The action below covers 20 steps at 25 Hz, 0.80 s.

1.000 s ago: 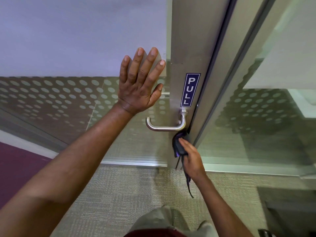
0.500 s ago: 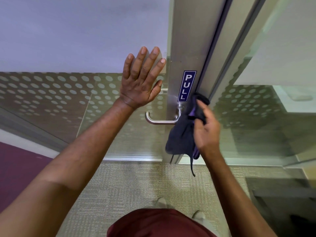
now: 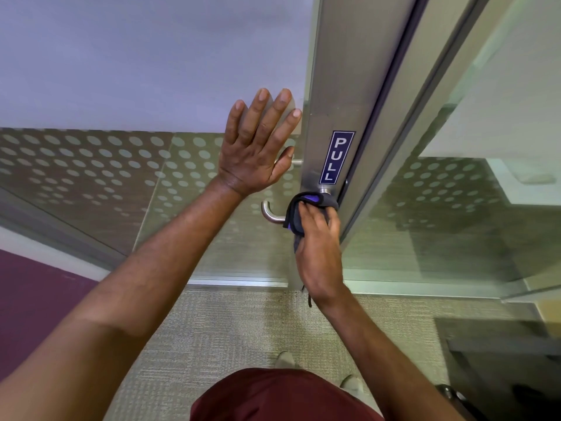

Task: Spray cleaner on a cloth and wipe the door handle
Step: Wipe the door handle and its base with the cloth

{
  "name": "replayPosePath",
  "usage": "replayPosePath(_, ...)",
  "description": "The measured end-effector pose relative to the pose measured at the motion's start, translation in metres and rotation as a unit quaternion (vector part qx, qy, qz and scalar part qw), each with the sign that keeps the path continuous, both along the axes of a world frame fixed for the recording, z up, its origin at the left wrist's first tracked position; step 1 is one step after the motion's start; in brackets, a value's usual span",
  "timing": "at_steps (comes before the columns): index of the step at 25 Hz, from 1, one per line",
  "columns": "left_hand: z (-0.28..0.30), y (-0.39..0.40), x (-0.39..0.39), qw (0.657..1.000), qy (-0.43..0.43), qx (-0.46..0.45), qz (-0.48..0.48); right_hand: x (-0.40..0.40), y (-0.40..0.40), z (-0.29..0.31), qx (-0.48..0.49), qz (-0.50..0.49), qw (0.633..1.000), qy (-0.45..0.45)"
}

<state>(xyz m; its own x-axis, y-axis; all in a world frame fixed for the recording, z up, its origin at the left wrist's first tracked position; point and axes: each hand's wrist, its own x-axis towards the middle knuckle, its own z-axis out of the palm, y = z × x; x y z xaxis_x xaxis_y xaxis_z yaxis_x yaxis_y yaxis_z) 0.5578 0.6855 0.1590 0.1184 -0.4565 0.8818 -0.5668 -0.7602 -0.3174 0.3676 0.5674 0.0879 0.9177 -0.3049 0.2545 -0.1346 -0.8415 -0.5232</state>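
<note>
A brushed metal lever door handle [image 3: 270, 213] juts from the metal door frame below a blue PULL sign [image 3: 336, 157]. My right hand [image 3: 318, 238] presses a dark grey cloth with purple trim [image 3: 306, 205] over the handle's right part, near its pivot; only the curved left end of the lever shows. My left hand [image 3: 258, 147] lies flat, fingers spread, against the glass door just left of the frame. No spray bottle is in view.
The glass door [image 3: 121, 165] has a frosted upper band and a dotted pattern lower down. A second glass panel [image 3: 455, 208] stands to the right of the frame. Beige carpet [image 3: 227, 329] covers the floor under my feet.
My right hand rose with the cloth from below the handle, went up beside the PULL sign, then came down onto the handle's right part. My left hand stayed flat on the glass.
</note>
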Motion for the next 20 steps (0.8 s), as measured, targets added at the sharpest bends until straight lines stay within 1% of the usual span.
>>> replayPosePath(4, 0.003, -0.002, 0.001, 1.000, -0.002, -0.004, -0.002, -0.001, 0.022, 0.001, -0.016, 0.030, 0.999, -0.016)
replayPosePath(9, 0.002, 0.003, 0.001, 1.000, 0.006, -0.005, 0.005, 0.018, 0.058, 0.003, 0.003, 0.084, 0.996, -0.021)
replayPosePath(12, 0.003, 0.006, 0.002, 1.000, 0.008, -0.003, 0.007, 0.012, 0.044, -0.005, -0.013, 0.146, 0.988, -0.046)
replayPosePath(14, 0.003, 0.004, 0.002, 1.000, 0.010, -0.003, 0.007, 0.003, 0.023, -0.012, 0.001, 0.182, 0.982, -0.057)
replayPosePath(20, 0.003, 0.000, -0.001, 1.000, 0.011, -0.007, -0.001, -0.028, -0.016, -0.049, 0.122, 0.119, 0.981, -0.093)
